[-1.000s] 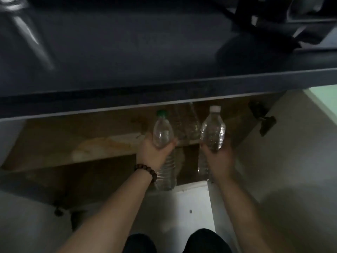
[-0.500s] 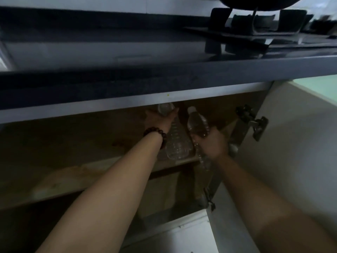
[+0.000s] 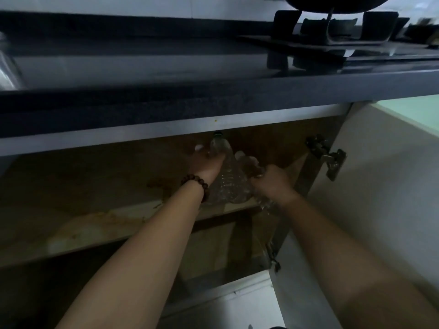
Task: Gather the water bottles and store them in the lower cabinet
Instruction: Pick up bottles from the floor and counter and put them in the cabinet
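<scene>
under the dark countertop (image 3: 166, 108), we reach both arms into the open lower cabinet (image 3: 99, 184); our left hand (image 3: 207, 165) curls round a green-capped water bottle (image 3: 219, 148) on the wooden shelf (image 3: 95, 224), while our right hand (image 3: 270, 180) grips a second bottle (image 3: 247, 162) just beside it, its base over the shelf's front edge. other clear bottles (image 3: 231, 186) stand between them. to finish well, we judge each base should sit flat, well back from the edge, before the fingers let go
</scene>
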`<action>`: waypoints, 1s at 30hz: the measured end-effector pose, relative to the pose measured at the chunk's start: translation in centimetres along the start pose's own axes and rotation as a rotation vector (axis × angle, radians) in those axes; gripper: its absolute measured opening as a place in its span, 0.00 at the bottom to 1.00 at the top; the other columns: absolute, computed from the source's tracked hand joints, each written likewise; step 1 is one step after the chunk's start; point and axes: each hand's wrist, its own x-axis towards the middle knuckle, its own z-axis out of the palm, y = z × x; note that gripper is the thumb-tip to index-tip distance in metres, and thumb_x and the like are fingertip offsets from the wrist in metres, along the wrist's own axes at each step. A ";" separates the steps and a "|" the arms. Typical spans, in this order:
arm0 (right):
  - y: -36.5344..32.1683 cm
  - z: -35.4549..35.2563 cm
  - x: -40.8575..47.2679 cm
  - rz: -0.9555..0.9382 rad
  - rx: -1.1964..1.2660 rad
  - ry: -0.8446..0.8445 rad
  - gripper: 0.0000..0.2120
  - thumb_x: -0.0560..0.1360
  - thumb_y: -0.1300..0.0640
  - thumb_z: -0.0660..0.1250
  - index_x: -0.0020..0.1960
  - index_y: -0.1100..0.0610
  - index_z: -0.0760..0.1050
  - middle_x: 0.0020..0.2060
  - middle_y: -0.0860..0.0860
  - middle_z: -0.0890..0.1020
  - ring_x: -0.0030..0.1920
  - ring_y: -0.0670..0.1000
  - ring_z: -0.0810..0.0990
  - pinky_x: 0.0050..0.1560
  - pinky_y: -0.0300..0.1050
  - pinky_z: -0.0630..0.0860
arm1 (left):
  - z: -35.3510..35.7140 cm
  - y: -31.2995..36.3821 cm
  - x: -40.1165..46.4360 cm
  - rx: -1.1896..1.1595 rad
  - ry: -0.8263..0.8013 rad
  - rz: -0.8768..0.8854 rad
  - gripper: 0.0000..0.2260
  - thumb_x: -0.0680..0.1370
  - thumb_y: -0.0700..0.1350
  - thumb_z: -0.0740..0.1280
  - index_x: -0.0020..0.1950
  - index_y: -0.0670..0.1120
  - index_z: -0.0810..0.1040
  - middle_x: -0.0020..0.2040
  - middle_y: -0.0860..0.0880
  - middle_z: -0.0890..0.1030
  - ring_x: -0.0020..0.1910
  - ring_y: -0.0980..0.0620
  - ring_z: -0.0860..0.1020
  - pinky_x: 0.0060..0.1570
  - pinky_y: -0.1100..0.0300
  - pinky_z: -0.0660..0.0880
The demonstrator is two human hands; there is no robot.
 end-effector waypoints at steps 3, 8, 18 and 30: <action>1.3 0.2 -1.5 -0.072 0.024 0.069 0.11 0.74 0.45 0.65 0.52 0.50 0.73 0.49 0.54 0.79 0.52 0.58 0.79 0.55 0.54 0.75 | -0.4 -1.3 -3.2 -0.157 -0.122 0.065 0.33 0.71 0.67 0.68 0.73 0.63 0.62 0.68 0.55 0.68 0.64 0.50 0.70 0.65 0.48 0.69; 3.5 1.2 -4.3 -0.109 -0.022 0.087 0.32 0.72 0.47 0.68 0.73 0.45 0.61 0.68 0.56 0.67 0.67 0.60 0.68 0.66 0.58 0.69 | -0.4 -3.8 -5.4 0.136 -0.246 0.349 0.43 0.68 0.60 0.75 0.76 0.65 0.53 0.72 0.59 0.62 0.69 0.55 0.65 0.70 0.52 0.64; 3.5 1.7 -1.6 -0.149 -0.106 0.090 0.27 0.77 0.55 0.64 0.74 0.50 0.61 0.74 0.55 0.59 0.72 0.60 0.58 0.72 0.54 0.60 | 0.9 -4.5 -2.7 0.327 -0.117 0.316 0.44 0.69 0.60 0.74 0.76 0.65 0.48 0.79 0.53 0.52 0.76 0.47 0.58 0.70 0.50 0.62; 2.0 1.5 1.9 -0.087 -0.245 0.004 0.21 0.81 0.51 0.53 0.68 0.61 0.69 0.69 0.64 0.66 0.70 0.64 0.62 0.69 0.54 0.59 | 1.5 -5.8 -1.5 0.562 -0.042 0.384 0.47 0.69 0.68 0.67 0.76 0.64 0.38 0.79 0.55 0.36 0.78 0.47 0.40 0.74 0.48 0.51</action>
